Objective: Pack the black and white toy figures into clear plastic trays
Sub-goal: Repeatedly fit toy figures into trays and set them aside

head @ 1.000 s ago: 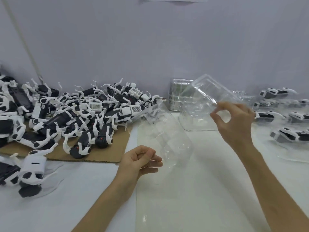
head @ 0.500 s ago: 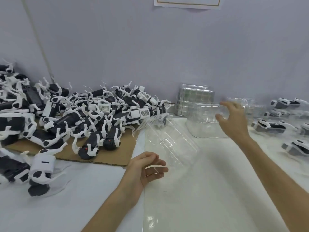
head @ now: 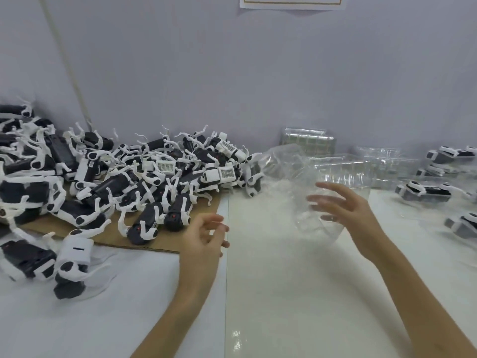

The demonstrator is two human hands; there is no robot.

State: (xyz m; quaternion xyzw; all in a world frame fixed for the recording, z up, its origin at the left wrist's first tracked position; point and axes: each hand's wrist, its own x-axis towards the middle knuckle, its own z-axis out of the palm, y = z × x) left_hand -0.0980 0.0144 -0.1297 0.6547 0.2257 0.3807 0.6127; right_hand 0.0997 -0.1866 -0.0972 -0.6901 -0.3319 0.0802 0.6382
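Note:
A large heap of black and white toy figures (head: 154, 182) lies on a brown cardboard sheet (head: 111, 233) at the left. One clear plastic tray (head: 286, 174), blurred by motion, is tilted above the white table between my hands. My right hand (head: 343, 210) has its fingers spread and straight against the tray's right side, partly seen through the plastic. My left hand (head: 204, 236) hovers to the tray's left with loosely curled fingers and holds nothing.
Empty clear trays (head: 346, 169) are stacked behind the right hand, with another stack (head: 309, 140) at the wall. Figures in trays (head: 426, 192) lie at the far right. A single figure (head: 69, 262) rests at the front left. The wall is close behind.
My right hand left the tray stack and swung left to the single tray. My left hand let go of that tray, which now tips up between the hands.

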